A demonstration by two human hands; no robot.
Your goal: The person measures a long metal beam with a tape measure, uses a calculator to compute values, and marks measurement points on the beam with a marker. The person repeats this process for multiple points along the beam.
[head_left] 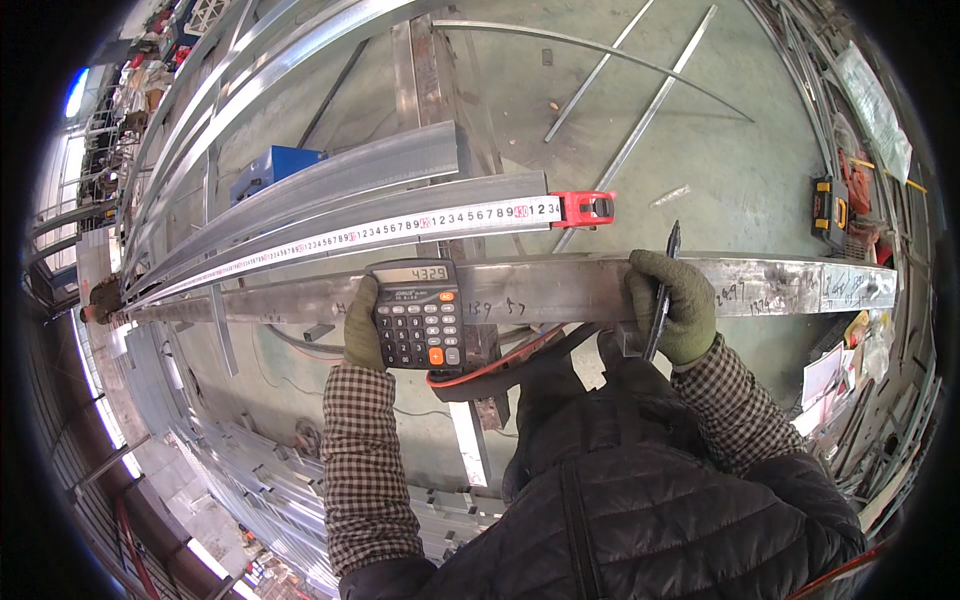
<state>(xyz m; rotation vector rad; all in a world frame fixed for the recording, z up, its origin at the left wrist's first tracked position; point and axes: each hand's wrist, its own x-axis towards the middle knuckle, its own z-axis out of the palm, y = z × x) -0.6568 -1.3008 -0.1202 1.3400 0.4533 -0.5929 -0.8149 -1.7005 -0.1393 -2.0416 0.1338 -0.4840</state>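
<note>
My left hand (362,328), in a green work glove, grips the left edge of a black desk calculator (405,322) with its display lit by digits. Closed round a black marker pen (673,242) is my gloved right hand (688,308), at the right part of a long steel bar (570,285). The bar runs crosswise under both hands and bears handwritten marks. Beyond the calculator, a red tape measure (585,209) lies with its white blade (400,232) drawn out leftward along a grey metal profile (515,188). The blade's far end is too small to make out.
More long metal profiles (300,50) fan out at the far left, near a blue box (258,170). Thin metal strips (650,110) lie on the floor ahead. A black and yellow toolbox (829,212) stands at the right. An orange-edged band (510,362) hangs below the bar.
</note>
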